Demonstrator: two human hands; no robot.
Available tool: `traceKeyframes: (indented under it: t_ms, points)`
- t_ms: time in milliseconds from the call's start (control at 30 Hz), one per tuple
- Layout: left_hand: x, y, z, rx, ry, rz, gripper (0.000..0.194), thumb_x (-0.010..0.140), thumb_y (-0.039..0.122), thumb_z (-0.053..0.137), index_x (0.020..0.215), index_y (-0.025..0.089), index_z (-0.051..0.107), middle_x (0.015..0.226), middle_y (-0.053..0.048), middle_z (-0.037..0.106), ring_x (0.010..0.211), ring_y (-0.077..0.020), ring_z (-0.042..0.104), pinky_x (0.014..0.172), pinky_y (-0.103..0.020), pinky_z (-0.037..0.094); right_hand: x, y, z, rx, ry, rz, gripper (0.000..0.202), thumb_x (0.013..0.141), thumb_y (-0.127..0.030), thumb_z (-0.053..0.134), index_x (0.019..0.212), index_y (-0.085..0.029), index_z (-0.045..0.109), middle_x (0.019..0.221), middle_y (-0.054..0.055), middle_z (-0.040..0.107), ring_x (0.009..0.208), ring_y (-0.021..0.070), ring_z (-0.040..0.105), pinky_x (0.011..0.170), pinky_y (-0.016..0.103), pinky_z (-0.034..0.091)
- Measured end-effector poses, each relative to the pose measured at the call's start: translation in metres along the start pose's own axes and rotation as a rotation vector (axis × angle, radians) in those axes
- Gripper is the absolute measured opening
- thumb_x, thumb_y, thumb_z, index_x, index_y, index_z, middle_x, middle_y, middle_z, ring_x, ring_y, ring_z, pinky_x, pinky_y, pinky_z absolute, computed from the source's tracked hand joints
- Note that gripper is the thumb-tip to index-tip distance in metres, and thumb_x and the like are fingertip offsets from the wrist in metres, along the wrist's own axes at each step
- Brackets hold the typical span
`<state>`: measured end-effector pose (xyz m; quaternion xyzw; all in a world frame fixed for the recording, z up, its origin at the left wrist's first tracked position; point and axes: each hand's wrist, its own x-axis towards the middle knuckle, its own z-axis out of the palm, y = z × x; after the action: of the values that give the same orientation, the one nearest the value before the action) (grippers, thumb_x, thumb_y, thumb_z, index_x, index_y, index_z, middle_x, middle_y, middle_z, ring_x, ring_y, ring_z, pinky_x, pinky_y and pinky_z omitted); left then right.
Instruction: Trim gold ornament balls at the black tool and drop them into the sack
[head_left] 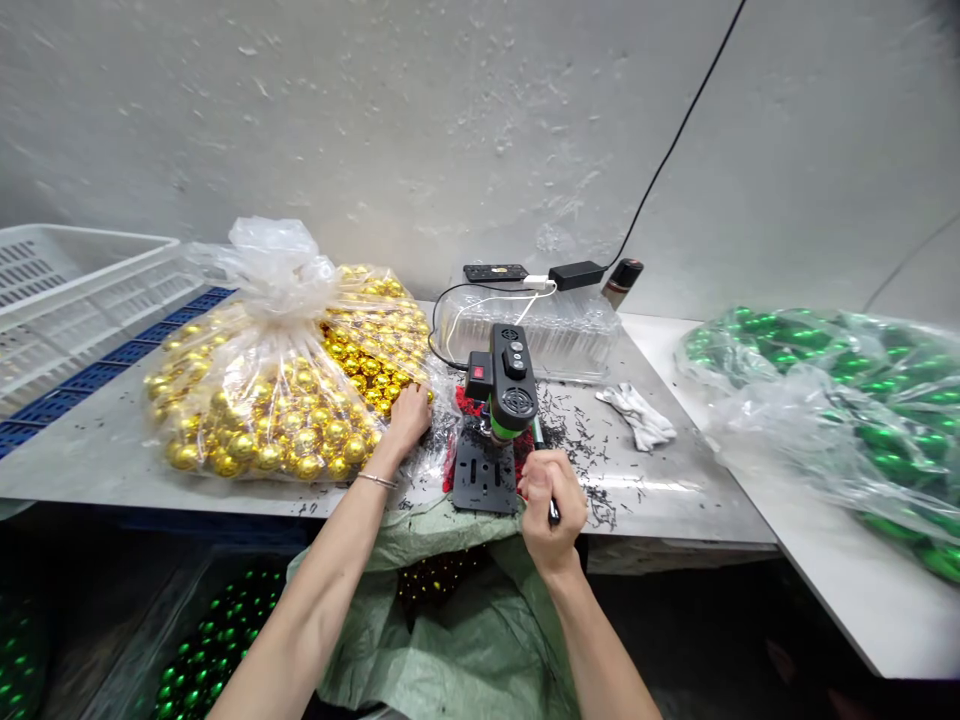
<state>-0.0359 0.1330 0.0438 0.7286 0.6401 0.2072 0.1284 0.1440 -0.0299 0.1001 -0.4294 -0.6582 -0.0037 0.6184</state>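
My left hand (pixel 411 417) is curled at the right edge of a pile of shiny gold balls (pixel 367 365) in an open clear plastic bag. A bit of gold shows at its fingertips, where it is closed on a gold ball. With my right hand (pixel 553 505) I grip a black handle (pixel 554 512) whose rod slants up to a black machine (pixel 513 385). The machine has a red switch and a green ring, and stands over a slotted black base plate (pixel 485 478). Red material (pixel 523 450) lies beside and behind the plate.
A tied bag of gold balls (pixel 262 400) stands left. White crates (pixel 90 270) are beyond it. Clear plastic trays (pixel 532 335), a power adapter (pixel 576 275) and white gloves (pixel 637 415) lie behind and right. Bagged green balls (pixel 885 420) sit far right; a green sack (pixel 450 640) hangs below.
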Motion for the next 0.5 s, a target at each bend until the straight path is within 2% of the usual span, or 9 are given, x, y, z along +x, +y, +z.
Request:
traceKeyframes:
  t_ms: [67,133,200,267,367,433,500]
  points:
    - [0.002,0.000,0.001,-0.011,-0.008,0.010,0.027,0.085,0.012,0.054,0.110,0.010,0.064,0.107,-0.019,0.061,0.106,-0.0330,0.060,0.092,-0.045,0.048,0.000,0.001,0.000,-0.011,0.004,-0.013,0.027,0.093,-0.008,0.041,0.069,-0.021,0.047,0.070,0.001,0.050,0.062,0.0130,0.049,0.056,0.028,0.039]
    - [-0.006,-0.001,-0.002,-0.064,-0.002,0.017,0.032,0.086,0.016,0.056,0.117,0.012,0.063,0.109,-0.015,0.061,0.103,-0.0288,0.062,0.093,-0.042,0.049,0.000,0.001,0.000,-0.017,0.006,-0.022,0.027,0.092,-0.008,0.041,0.069,-0.021,0.047,0.069,0.001,0.050,0.062,0.0131,0.050,0.056,0.028,0.039]
    - [-0.023,-0.003,-0.007,-0.256,-0.005,0.001,0.038,0.086,0.023,0.058,0.124,0.015,0.061,0.113,-0.013,0.061,0.097,-0.0244,0.063,0.092,-0.039,0.050,-0.001,0.002,0.000,-0.019,0.006,-0.030,0.027,0.092,-0.008,0.041,0.070,-0.021,0.048,0.068,0.000,0.051,0.062,0.0132,0.050,0.055,0.028,0.039]
    - [-0.047,-0.003,-0.013,-0.578,-0.076,-0.032,0.045,0.087,0.032,0.060,0.129,0.017,0.059,0.117,-0.011,0.061,0.093,-0.0217,0.064,0.088,-0.037,0.052,-0.002,0.003,0.000,-0.018,0.008,-0.033,0.026,0.092,-0.007,0.042,0.070,-0.021,0.048,0.068,0.000,0.051,0.062,0.0131,0.050,0.055,0.028,0.039]
    - [-0.085,0.002,-0.012,-1.011,-0.273,-0.087,0.055,0.086,0.044,0.062,0.134,0.019,0.055,0.115,-0.010,0.066,0.092,-0.0207,0.066,0.083,-0.035,0.054,-0.003,0.003,0.000,-0.016,0.009,-0.027,0.026,0.091,-0.006,0.042,0.071,-0.021,0.048,0.069,0.000,0.051,0.062,0.0130,0.050,0.055,0.028,0.040]
    - [-0.104,0.008,-0.004,-1.141,-0.339,-0.133,0.059,0.083,0.047,0.064,0.133,0.017,0.054,0.109,-0.010,0.069,0.092,-0.0212,0.067,0.082,-0.034,0.055,-0.003,0.003,0.000,-0.016,0.005,-0.025,0.026,0.091,-0.005,0.042,0.071,-0.021,0.047,0.069,0.000,0.051,0.063,0.0128,0.051,0.056,0.028,0.040]
    - [-0.113,0.014,0.008,-1.138,-0.335,-0.156,0.057,0.080,0.048,0.067,0.126,0.015,0.058,0.106,-0.010,0.070,0.094,-0.0223,0.068,0.082,-0.034,0.055,-0.003,0.004,-0.001,-0.021,0.000,-0.033,0.026,0.091,-0.005,0.042,0.071,-0.021,0.047,0.070,0.000,0.051,0.064,0.0125,0.051,0.056,0.027,0.041]
